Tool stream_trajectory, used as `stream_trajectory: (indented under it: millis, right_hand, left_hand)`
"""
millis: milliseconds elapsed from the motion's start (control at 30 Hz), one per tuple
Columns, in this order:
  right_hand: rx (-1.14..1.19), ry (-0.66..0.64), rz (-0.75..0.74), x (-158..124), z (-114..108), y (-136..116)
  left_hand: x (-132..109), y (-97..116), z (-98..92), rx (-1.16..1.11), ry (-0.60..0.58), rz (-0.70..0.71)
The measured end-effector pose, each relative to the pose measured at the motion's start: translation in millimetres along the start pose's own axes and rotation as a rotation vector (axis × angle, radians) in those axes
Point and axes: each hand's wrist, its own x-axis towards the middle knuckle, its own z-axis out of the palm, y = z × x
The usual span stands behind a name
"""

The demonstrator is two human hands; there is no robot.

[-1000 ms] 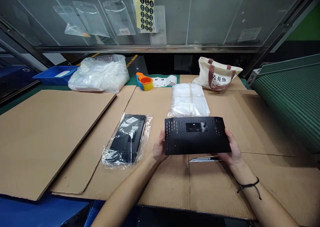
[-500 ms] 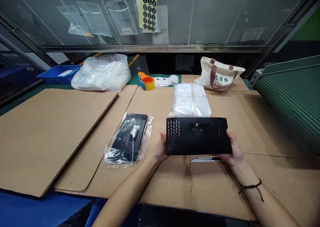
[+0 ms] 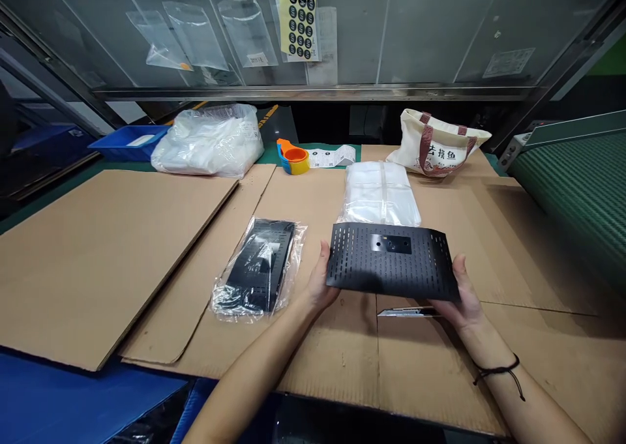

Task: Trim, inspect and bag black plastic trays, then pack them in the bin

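Note:
A black perforated metal panel (image 3: 391,261) with a rectangular cut-out near its upper middle is held level between my hands. My left hand (image 3: 323,281) supports its left edge, and my right hand (image 3: 462,297) cradles its right end. Just below the panel, next to my right hand, lies a utility knife (image 3: 408,312). To the left of my left hand, a similar black panel sits in a clear plastic bag (image 3: 257,268) on the cardboard. A stack of clear plastic bags (image 3: 381,193) lies behind the held panel.
Cardboard sheets (image 3: 98,261) cover the bench. Behind them stand a blue bin (image 3: 130,143), a large bag of white material (image 3: 210,145), a multicoloured tape roll (image 3: 293,158), a label strip (image 3: 332,156) and a canvas tote bag (image 3: 437,145). A green conveyor belt (image 3: 572,196) runs along the right.
The held panel has tilted, showing more of its perforated face and cut-out. My hands have shifted slightly with it, and the whole scene has slid right in view.

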Motion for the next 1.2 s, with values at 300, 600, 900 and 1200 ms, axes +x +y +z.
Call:
stream_trajectory:
  millis: [300,600,900,1200]
  right_hand:
    - [-0.063,-0.072,0.013,0,0,2]
    - [-0.042,-0.036,-0.01,-5,15,-1]
    - [-0.296,0.001,-0.231,-4,19,1]
    - [-1.2,0.151,-1.124,-9,13,1]
  left_hand:
    - [7,2,-4.2,0.103,0.103,0.111]
    - [11,12,-13.1,0.377,0.204,0.347]
    - [8,16,-9.8,0.835,0.271,0.61]
    - [-3,2,-8.2,0.793,0.042,0.816]
